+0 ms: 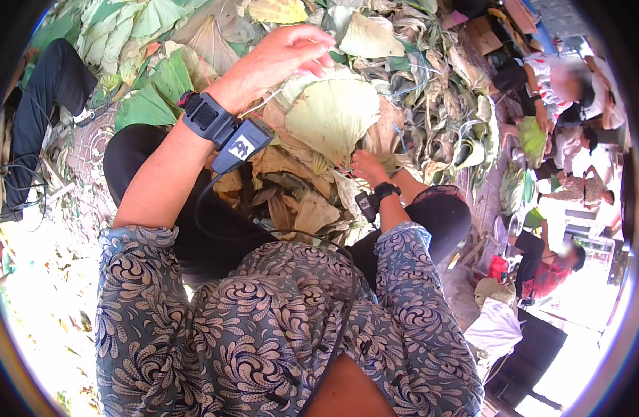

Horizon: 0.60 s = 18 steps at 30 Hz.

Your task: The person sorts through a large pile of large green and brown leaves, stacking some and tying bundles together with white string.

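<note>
My left hand [283, 57] is over the far side of a heap of large dried leaves, fingers loosely bent and spread, with nothing visible in it. Below it lies a broad pale green leaf [332, 114] on top of browner leaves. A thin pale strand [262, 102] runs beside my left wrist. My right hand [368, 167] is low at the near right edge of the pale leaf, close to thin red string [345, 171]; its fingertips are partly hidden, so its hold is unclear. Both wrists wear strapped devices; a black cable crosses my lap.
Leaves surround my crossed legs. Green leaves [155, 91] lie at the left, curled dry ones [439, 109] at the right, with blue string [400, 135] among them. A person's dark-trousered leg [48, 104] is at far left. Several people sit at right, one near a green leaf [533, 140].
</note>
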Each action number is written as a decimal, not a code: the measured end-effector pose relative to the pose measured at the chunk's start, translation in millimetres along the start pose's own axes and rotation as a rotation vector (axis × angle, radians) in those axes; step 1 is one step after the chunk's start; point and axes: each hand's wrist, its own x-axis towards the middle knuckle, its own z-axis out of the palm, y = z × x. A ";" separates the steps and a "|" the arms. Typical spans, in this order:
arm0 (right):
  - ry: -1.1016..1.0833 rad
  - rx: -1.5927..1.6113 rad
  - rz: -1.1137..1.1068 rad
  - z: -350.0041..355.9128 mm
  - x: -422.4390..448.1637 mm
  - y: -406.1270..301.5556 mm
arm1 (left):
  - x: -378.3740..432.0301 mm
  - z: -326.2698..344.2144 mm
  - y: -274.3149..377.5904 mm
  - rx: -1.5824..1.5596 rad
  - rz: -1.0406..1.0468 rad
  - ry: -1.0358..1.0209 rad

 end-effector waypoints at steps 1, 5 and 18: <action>0.014 0.005 -0.001 -11.5 11.2 13.9 | 3.4 3.6 2.6 -0.018 -0.007 -0.027; -0.188 0.006 0.047 -0.1 17.1 17.1 | -0.4 0.9 -2.6 -0.057 -0.049 -0.038; 0.139 -0.408 -0.035 1.2 44.0 37.5 | 3.5 14.9 7.4 -0.061 -0.115 -0.030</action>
